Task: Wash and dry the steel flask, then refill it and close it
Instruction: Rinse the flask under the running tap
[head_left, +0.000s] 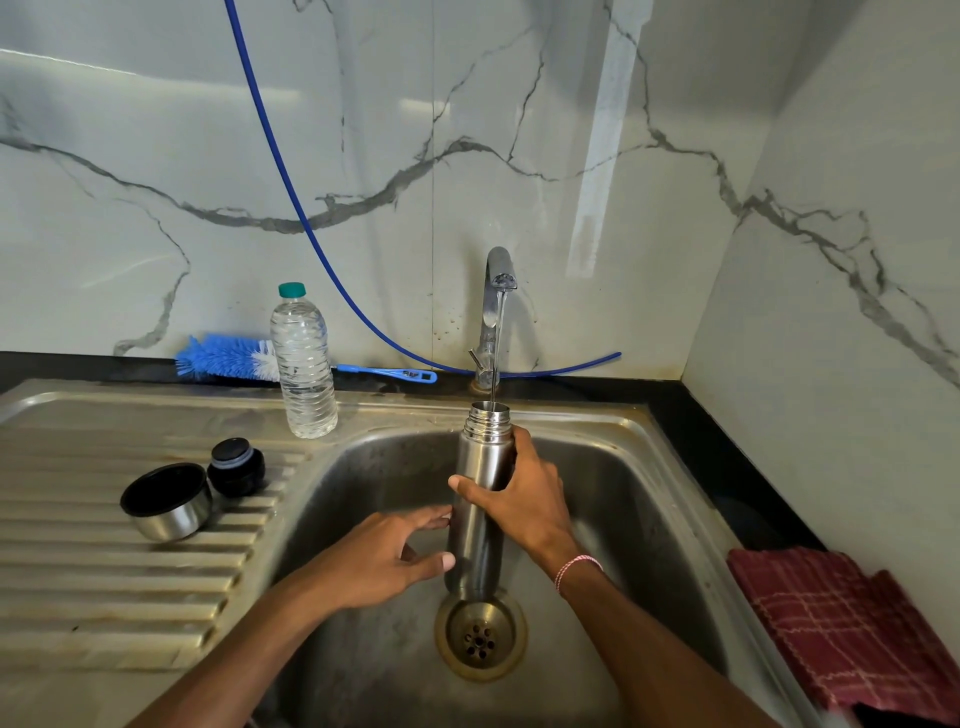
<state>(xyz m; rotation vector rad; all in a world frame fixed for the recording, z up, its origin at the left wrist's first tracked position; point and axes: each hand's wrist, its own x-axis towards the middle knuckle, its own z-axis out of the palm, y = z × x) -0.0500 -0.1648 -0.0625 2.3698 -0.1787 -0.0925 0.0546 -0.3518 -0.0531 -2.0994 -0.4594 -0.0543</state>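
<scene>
The steel flask (475, 540) stands upright and uncapped in the sink basin (623, 509), its open mouth under the tap (496, 291). A thin stream of water runs from the tap into the mouth. My right hand (524, 499) grips the flask's upper body. My left hand (395, 556) is beside the flask's lower part with fingers spread, thumb and fingertips touching its side. The flask's steel cup lid (166, 501) and black stopper (236, 466) lie on the ribbed drainboard at the left.
A plastic water bottle (303, 364) with a green cap stands behind the drainboard (104, 571). A blue bottle brush (228, 357) lies along the back wall. A red checked cloth (841, 623) sits on the right counter. A blue hose (291, 192) hangs down the wall. The drain (480, 636) is below the flask.
</scene>
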